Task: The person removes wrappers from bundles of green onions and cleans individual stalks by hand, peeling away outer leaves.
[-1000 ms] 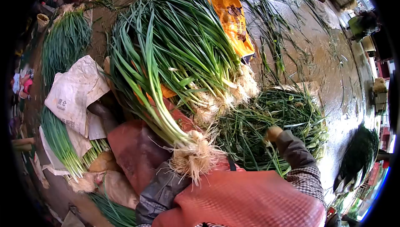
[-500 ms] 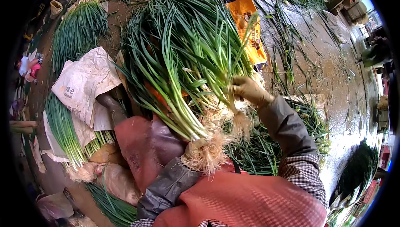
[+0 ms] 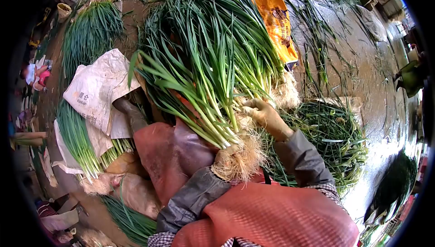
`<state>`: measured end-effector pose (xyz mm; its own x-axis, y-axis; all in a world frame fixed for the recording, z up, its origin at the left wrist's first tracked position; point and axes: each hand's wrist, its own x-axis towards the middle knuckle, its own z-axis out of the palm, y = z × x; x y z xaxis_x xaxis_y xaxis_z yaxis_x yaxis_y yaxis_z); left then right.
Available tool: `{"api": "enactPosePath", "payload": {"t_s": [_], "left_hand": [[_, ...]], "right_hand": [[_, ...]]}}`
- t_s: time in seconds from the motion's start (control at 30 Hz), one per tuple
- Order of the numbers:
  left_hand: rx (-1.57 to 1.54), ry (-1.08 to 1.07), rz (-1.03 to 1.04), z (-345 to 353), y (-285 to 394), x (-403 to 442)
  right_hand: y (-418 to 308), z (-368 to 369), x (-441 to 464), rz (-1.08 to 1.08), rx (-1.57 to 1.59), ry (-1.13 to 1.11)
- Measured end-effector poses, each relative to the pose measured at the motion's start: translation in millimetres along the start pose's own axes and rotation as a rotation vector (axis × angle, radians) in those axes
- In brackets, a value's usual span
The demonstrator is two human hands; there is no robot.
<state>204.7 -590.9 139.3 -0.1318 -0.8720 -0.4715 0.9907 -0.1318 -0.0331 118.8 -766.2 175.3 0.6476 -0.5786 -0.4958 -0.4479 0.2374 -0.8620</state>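
The wet, shining floor [image 3: 344, 74] carries piled green onions [image 3: 199, 24], a leaf heap [image 3: 328, 145] and an orange bag [image 3: 277, 25]. Over the red apron [image 3: 158, 154], the left hand [image 3: 224, 161] is closed round a bunch [image 3: 216, 129] near its roots [image 3: 247, 156]; the right hand [image 3: 268, 119] bends its fingers [image 3: 253, 105] at the stalks [image 3: 233, 117], though I cannot tell its grip.

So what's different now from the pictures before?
The right hand moved from the leaf heap up and left, toward the big onion pile. It held stalks midway; whether it grips any now is unclear. The left hand still holds the onion bunch.
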Motion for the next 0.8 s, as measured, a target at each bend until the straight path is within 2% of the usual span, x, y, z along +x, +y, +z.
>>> {"api": "enactPosePath", "payload": {"t_s": [0.03, 0.1, 0.17, 0.23, 0.27, 0.3, 0.37, 0.43, 0.5, 0.57, 0.63, 0.7, 0.77, 0.8], "left_hand": [[0.006, 0.002, -0.004, -5, -1, 0], [0.079, 0.012, -0.016, -13, 0, 2], [0.149, 0.049, 0.003, -14, 1, -2], [0.03, -0.001, -0.059, -26, 0, 1], [0.086, 0.018, -0.059, -32, 2, 1], [0.084, 0.016, -0.067, -26, 3, 1], [-0.057, 0.039, -0.105, -8, 2, -4], [-0.088, 0.064, -0.172, -17, 1, -1], [-0.106, -0.007, -0.059, -5, 1, -6], [-0.004, 0.058, -0.018, -7, 3, -10], [-0.07, -0.071, -0.043, -21, 5, -13], [-0.033, -0.016, -0.102, -35, 7, -13], [-0.083, -0.017, -0.089, -35, 7, -13], [-0.094, -0.013, 0.007, -28, 3, -15]], "right_hand": [[16, 9, 24, -0.134, -0.056, 0.028], [10, 18, 47, -0.006, -0.069, -0.163], [19, 24, 55, -0.006, -0.048, -0.222], [29, 23, 41, -0.024, 0.221, -0.074], [31, 18, 30, 0.027, 0.348, -0.072], [35, 17, 19, -0.016, 0.338, -0.056], [38, 11, -14, 0.012, 0.039, -0.065], [53, -8, -45, 0.1, 0.037, -0.168], [48, -21, -75, 0.111, 0.47, -0.112], [56, -44, -88, 0.031, 0.653, 0.013], [63, -61, -90, -0.044, 0.659, 0.045], [53, -51, -88, 0.052, 0.379, 0.081], [28, -30, -82, 0.105, 0.317, 0.021], [23, -20, -74, 0.066, 0.347, -0.005]]}}
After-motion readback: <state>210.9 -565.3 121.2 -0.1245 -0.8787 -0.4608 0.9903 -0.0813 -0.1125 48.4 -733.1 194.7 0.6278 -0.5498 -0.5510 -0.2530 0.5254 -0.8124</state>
